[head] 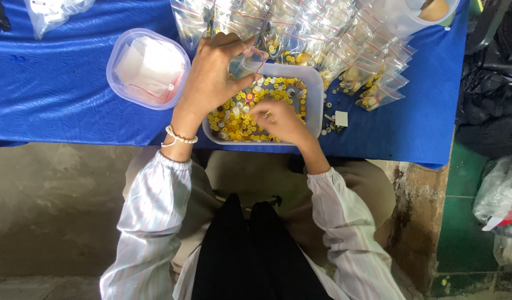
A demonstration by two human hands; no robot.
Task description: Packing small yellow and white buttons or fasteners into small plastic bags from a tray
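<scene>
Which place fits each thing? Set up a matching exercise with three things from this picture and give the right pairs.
Things:
1. left hand
2. right hand
3. round tub of white slips

Places:
A. down among the yellow pieces in the rectangular tray
B. on the blue cloth, left of the tray
C. raised over the tray, pinching a small clear bag

Pairs: 1-C, 2-A, 3-B

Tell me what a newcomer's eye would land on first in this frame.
First the tray of small yellow and white parts at the middle of the blue cloth, with the right hand picking among them. Just above it, the left hand holds a small clear bag over the tray. Next come the heap of filled bags fanned out behind, and the round tub of empty bags at left.
</scene>
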